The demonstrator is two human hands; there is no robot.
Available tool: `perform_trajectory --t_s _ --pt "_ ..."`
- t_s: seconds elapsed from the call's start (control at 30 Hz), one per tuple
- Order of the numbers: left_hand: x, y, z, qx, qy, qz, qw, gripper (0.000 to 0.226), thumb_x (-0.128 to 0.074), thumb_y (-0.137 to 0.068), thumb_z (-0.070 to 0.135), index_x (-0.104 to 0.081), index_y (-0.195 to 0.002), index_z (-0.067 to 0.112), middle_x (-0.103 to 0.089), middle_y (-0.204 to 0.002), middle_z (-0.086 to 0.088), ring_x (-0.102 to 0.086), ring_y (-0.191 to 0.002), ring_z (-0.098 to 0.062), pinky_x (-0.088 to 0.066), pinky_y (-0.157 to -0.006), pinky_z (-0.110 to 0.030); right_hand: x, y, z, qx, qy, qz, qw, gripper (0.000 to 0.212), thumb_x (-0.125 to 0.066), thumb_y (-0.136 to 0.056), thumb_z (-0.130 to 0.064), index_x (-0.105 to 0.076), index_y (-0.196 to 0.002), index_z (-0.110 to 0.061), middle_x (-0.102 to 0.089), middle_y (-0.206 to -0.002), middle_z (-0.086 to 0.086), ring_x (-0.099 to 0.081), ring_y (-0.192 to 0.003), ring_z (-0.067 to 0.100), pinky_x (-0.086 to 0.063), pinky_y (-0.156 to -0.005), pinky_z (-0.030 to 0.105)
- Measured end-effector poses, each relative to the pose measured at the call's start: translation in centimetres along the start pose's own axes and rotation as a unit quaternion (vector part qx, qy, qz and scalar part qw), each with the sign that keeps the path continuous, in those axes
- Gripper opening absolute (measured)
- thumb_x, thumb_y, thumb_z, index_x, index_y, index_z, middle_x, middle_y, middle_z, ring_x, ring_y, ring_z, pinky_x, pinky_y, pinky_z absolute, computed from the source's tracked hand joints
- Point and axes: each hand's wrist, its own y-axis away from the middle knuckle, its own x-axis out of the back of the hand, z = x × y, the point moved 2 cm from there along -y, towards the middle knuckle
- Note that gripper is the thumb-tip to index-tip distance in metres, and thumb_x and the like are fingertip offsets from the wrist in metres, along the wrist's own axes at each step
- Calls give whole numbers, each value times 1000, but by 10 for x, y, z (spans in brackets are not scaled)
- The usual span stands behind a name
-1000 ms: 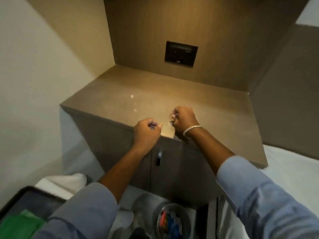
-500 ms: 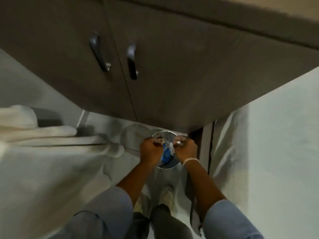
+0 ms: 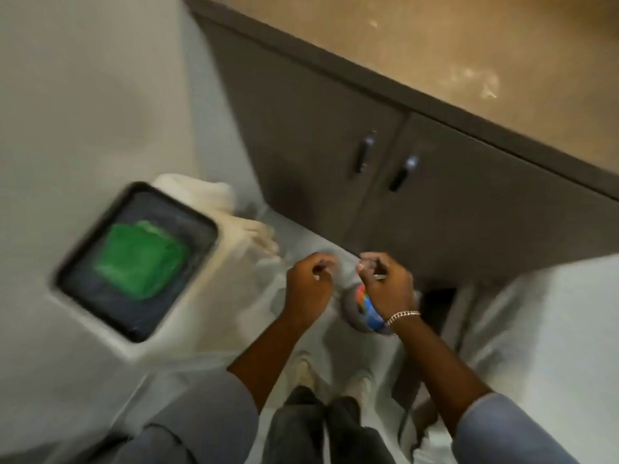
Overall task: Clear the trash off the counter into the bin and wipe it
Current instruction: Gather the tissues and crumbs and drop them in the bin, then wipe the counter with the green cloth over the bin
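Note:
My left hand (image 3: 308, 286) hovers just left of the small round bin (image 3: 351, 311) on the floor, fingers loosely curled with nothing visible in them. My right hand (image 3: 385, 283), with a bracelet at the wrist, is over the bin, fingertips pinched together; blur hides whether a scrap is between them. Colourful red and blue trash (image 3: 366, 304) lies inside the bin. The tan counter top (image 3: 435, 38) is at the upper right, with pale specks and smears (image 3: 489, 90) on it.
Below the counter are two brown cabinet doors with dark handles (image 3: 363, 155). At the left a black tray (image 3: 77, 262) holds a green cloth (image 3: 140, 259). White sheeting (image 3: 536, 329) covers the surfaces around me. My shoes (image 3: 301, 370) stand just short of the bin.
The view swung from the counter down to the bin, then left and up. Both hands carried scraps from the counter edge to the bin and have now risen slightly with looser fingers.

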Motion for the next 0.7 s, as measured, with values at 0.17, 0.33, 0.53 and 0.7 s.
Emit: perform_trajectory --t_s 0.17,0.33,0.53,0.7 --pt "170 23 18 -9 2 263 965 19 -56 -87 2 -72 -92 11 -69 -90 2 -62 -85 -12 -50 -79 -22 -91 24 -159 239 0 -142 960 12 -73 -79 -14 -70 -91 -12 -72 -88 3 -67 -78 16 -58 -71 32" --pt "268 23 -30 168 -8 410 896 39 -59 -71 -8 -64 -109 -5 -66 -96 -14 -56 -84 -20 -46 -69 -29 -195 34 -231 299 90 -254 915 38 -66 -85 -29 -59 -117 -11 -68 -113 12 -62 -104 25 -52 -93 44" --pt "270 -4 -74 307 200 344 865 40 -56 -85 0 -54 -124 -8 -64 -117 -26 -66 -99 -39 -57 -76 -41 -261 26 -226 192 249 -288 905 55 -70 -78 -32 -45 -122 -9 -61 -120 16 -59 -111 35 -51 -93 46" --pt "271 -2 -66 230 292 341 863 56 -59 -83 0 -48 -137 7 -60 -126 -16 -62 -106 -32 -57 -74 -37 -234 26 -217 144 15 -255 956 44 -71 -77 -13 -47 -113 -18 -62 -111 7 -60 -99 23 -55 -73 28"
